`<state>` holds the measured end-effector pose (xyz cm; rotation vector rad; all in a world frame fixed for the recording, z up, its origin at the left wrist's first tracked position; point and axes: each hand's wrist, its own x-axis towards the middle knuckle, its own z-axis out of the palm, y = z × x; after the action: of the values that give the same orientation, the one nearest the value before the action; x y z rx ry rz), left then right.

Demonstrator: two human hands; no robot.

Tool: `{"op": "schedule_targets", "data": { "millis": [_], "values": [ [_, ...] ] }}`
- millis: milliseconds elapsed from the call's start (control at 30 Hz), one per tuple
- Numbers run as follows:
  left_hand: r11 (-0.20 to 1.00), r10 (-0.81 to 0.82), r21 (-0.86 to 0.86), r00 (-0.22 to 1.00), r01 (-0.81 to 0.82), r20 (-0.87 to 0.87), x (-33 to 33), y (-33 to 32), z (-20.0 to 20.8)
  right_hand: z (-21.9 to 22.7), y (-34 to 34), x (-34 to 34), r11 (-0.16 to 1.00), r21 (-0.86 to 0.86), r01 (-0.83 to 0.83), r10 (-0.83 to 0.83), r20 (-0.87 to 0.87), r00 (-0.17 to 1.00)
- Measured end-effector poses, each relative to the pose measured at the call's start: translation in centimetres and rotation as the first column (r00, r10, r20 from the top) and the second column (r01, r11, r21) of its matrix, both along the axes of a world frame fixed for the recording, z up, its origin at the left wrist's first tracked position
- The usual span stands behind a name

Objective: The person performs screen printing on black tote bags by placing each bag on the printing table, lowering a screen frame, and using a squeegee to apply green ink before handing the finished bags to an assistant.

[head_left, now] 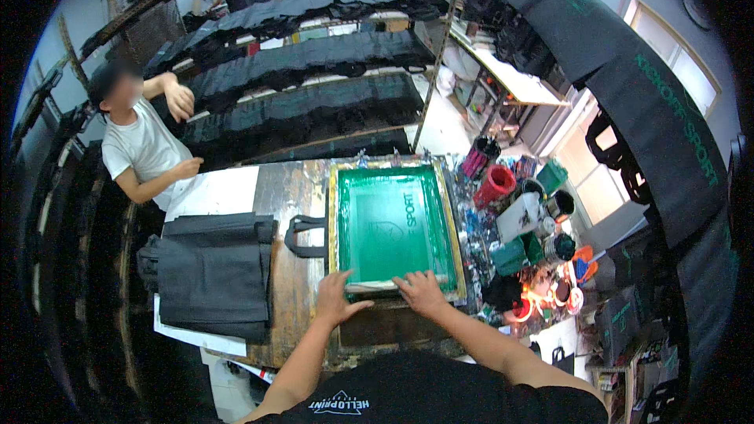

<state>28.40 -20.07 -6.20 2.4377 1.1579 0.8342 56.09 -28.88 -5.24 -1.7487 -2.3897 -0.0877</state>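
— Position of the screen [385,228]?
— On the table [298,298], green inside.
— Hands?
— Left hand [338,298] at the screen's near left corner, thumb spread from the fingers. Right hand [422,294] at its near edge, fingertips by a pale bar [375,286]. Whether either grip is clamped on the bar, I cannot tell.
— Surroundings?
— Left of the screen, a black strap [308,251] meeting its side, then a black cloth stack [212,271]. Right of it, a red cup [496,185]. Beyond its far left, a co-worker [141,145], one arm raised.
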Motion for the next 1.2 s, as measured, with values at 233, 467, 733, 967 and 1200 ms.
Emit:
{"op": "schedule_targets", "data": {
  "millis": [233, 467, 733, 967, 1200],
  "values": [
    [0.925, 0.208, -0.246, 0.929, -0.288, -0.305, -6.1, -3.0, -4.4, 0.8, -0.4, -0.9, 1.0, 0.005, -0.004, 0.005, -0.018, 1.0],
    [0.967, 0.179, -0.136, 0.953, -0.216, -0.244, -6.5, -2.3, -8.3, 0.5, -0.3, -1.0, 0.998, -0.046, 0.03, -0.03, 0.014, 0.999],
    [0.968, 0.19, -0.163, 0.981, -0.192, -0.029, -6.4, -2.8, -6.2, 2.8, -0.4, -1.2, 0.992, 0.058, 0.108, -0.109, 0.013, 0.994],
    [0.897, 0.223, -0.441, 0.843, 0.02, 0.49, -3.8, -1.6, 2.4, 10.7, 1.8, -0.7, 0.986, 0.13, 0.101, -0.095, -0.054, 0.994],
    [0.926, 0.317, -0.376, 0.611, -0.034, 0.725, 0.9, 3.8, 13.2, 21.5, 8.6, -0.4, 0.88, 0.442, 0.175, -0.164, -0.064, 0.984]
  ]
}}
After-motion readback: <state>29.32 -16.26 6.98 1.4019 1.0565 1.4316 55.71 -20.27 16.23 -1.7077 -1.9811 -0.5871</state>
